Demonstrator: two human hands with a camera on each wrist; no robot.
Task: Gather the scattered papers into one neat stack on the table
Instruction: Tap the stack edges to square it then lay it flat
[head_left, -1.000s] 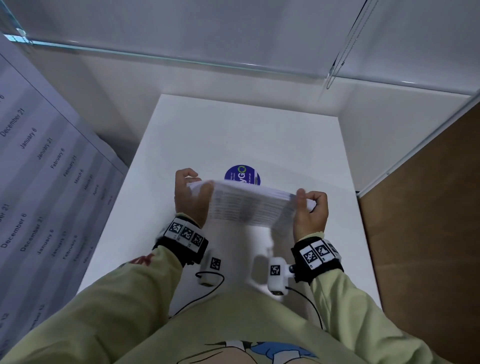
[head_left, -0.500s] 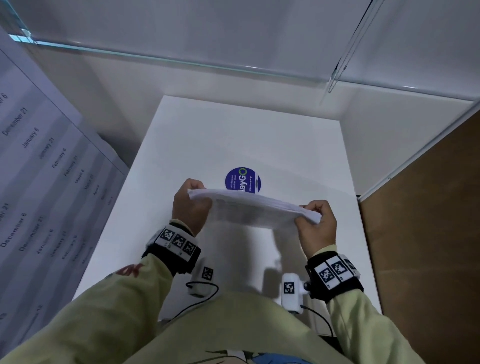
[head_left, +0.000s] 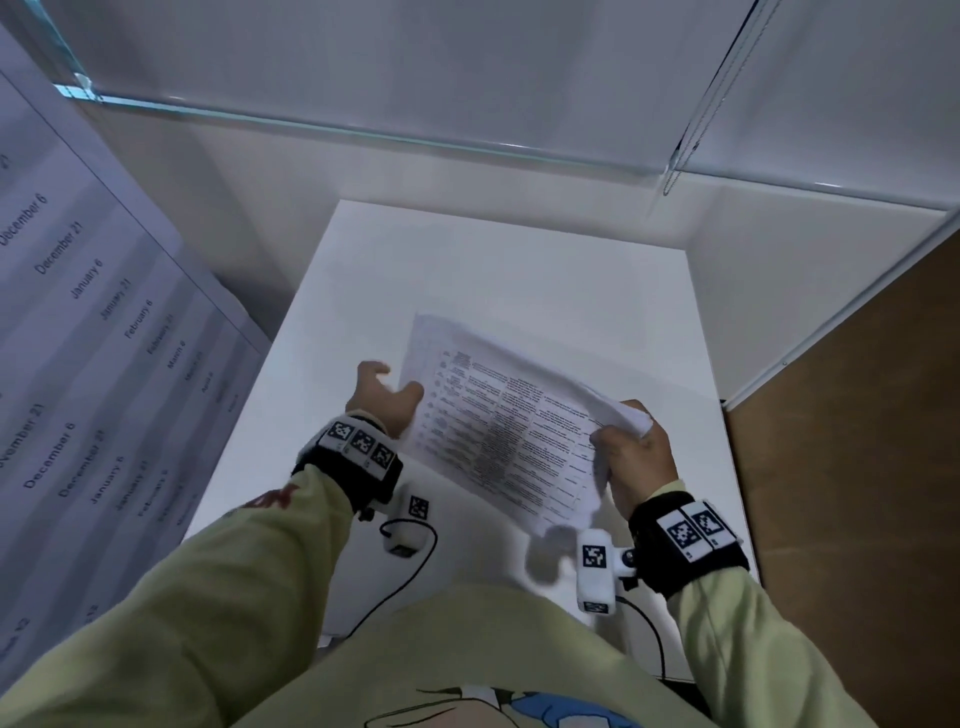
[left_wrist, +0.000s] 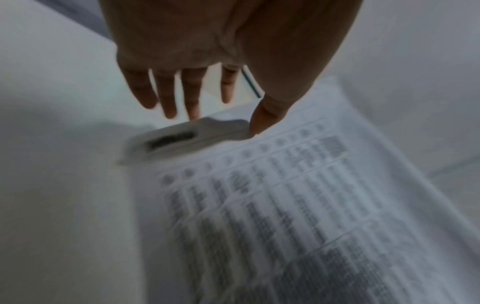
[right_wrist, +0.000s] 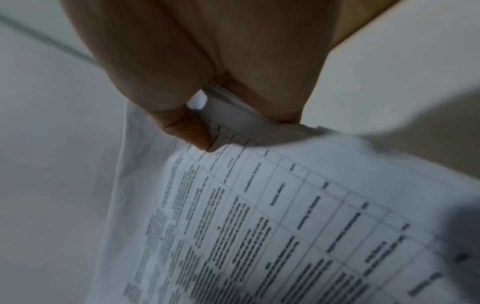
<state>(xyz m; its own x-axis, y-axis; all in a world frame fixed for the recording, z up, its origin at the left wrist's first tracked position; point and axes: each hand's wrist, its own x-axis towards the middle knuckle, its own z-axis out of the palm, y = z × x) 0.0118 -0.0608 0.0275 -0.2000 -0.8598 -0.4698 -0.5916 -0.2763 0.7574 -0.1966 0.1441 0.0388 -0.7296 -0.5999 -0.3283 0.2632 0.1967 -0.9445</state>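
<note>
A stack of printed papers (head_left: 509, 426) with table text lies tilted over the white table (head_left: 467, 260), its face toward me. My right hand (head_left: 631, 441) pinches the stack's right edge, with the thumb on top, as the right wrist view shows (right_wrist: 207, 115). My left hand (head_left: 389, 387) is at the stack's left edge with its fingers (left_wrist: 166, 92) straight and spread. Only its thumb (left_wrist: 262, 119) touches the papers (left_wrist: 285, 205). The sheet edges bunch under the right thumb. Whether the stack's far end rests on the table I cannot tell.
A large sheet printed with dates (head_left: 78, 364) leans at the left. A glass panel edge (head_left: 363, 130) runs across the back. A brown board (head_left: 857, 493) stands at the right. A black cable (head_left: 410, 540) lies near the table's front edge.
My left hand has let go of the stack and opened. The stack, held edge-on by both hands before, has swung face up and forward and now hides the blue round sticker.
</note>
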